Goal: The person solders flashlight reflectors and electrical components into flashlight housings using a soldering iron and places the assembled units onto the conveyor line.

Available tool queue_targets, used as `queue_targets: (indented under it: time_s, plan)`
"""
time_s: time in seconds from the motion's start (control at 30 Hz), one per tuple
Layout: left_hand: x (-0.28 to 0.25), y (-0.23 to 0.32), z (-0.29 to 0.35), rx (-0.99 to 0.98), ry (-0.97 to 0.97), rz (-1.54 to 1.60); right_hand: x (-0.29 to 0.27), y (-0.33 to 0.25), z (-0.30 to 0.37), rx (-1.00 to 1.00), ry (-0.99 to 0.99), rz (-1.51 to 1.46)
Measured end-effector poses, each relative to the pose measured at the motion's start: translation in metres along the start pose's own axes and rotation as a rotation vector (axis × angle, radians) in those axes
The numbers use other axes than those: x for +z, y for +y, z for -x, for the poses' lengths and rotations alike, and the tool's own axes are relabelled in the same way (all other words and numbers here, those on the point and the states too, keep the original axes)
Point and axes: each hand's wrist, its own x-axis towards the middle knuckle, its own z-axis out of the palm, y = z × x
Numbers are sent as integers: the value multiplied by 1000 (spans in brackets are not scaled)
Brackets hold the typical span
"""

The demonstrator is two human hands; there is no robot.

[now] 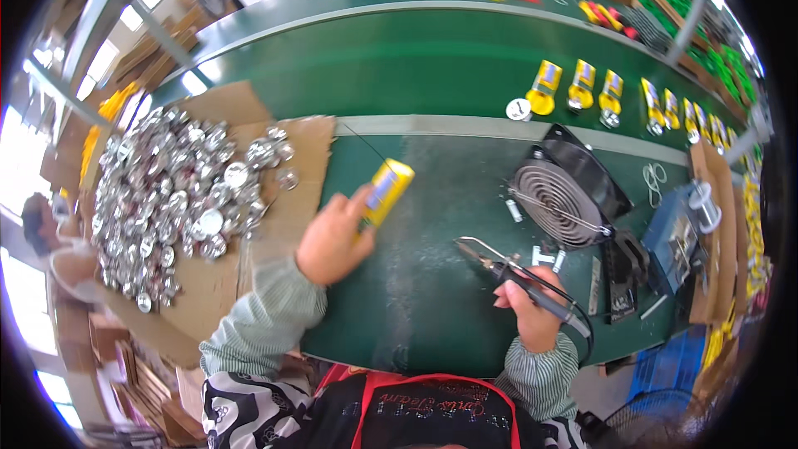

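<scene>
My left hand (337, 237) is closed round a flat yellow plastic casing (388, 191) with a pale strip on its face, held over the green table. A thin dark wire stretches from the casing toward the upper left. In my right hand (534, 308) is a soldering iron (532, 289), gripped like a pen, its metal tip pointing up and left. A thin bent metal tube runs along the iron to its tip, and a black cable trails back past my wrist. The two hands are apart, with bare tabletop between them.
Shiny round metal parts (179, 199) lie heaped on cardboard (312, 158) at left. At right stand a black fan (565, 191) with a spiral guard, a blue soldering station (672, 241) and a wire spool (705, 206). Yellow casings (611, 96) line the green conveyor belt (399, 54). Someone sits far left.
</scene>
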Motion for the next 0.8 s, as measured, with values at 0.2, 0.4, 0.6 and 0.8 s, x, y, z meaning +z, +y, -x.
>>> queue_targets:
  time_s: [0.2,0.4,0.6,0.8]
  plan:
    - [17,11,78,-52,-52,18,19,-8,7,17,-54,21]
    - [-27,-57,41,-273,285,-200,24,-10,19,20,-73,33]
    - [-15,-154,9,-452,167,-598,33,-13,25,32,-112,23]
    - [-24,-126,34,-240,342,-61,24,-9,28,32,-118,34]
